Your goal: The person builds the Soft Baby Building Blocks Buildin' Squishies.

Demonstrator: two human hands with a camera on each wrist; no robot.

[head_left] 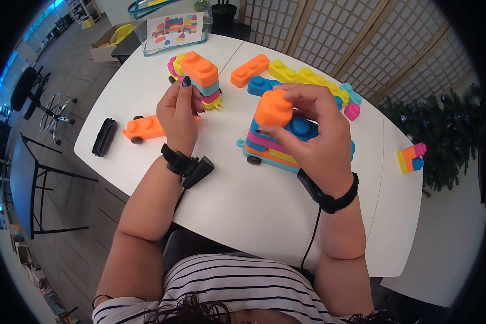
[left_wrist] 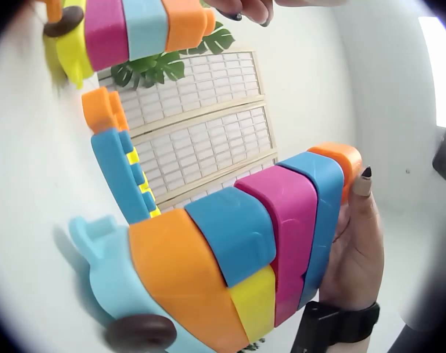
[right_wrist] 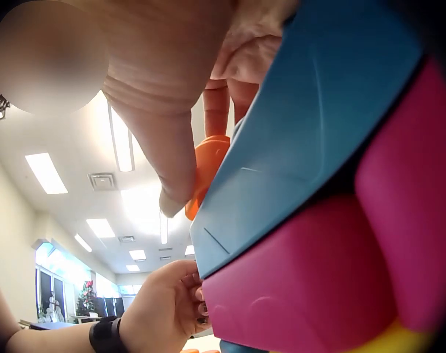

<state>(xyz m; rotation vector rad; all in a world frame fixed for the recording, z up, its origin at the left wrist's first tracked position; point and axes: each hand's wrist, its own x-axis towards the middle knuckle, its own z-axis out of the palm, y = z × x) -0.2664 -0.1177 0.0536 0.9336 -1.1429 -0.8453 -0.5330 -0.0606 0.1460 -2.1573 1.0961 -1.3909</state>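
My right hand [head_left: 325,141] pinches an orange block [head_left: 272,109] between thumb and fingers, at one end of a blue layer on top of a stacked block wagon. That wagon [left_wrist: 182,268] has a light-blue wheeled base with orange, yellow, blue and pink layers above. My left hand [head_left: 177,116] is raised with loosely bent fingers and nothing in its grasp. It is beside a smaller wheeled stack [head_left: 204,83] with an orange top over light-blue, pink and yellow layers. Beneath the left wrist, an orange wheeled car [head_left: 146,127] is partly hidden.
Behind the wagon lie an orange block [head_left: 249,70], a blue block [head_left: 260,85] and long yellow blocks [head_left: 302,76]. A small block cluster [head_left: 410,158] stands at the right edge. A black case [head_left: 105,137] lies left; a picture card [head_left: 174,31] leans at the back.
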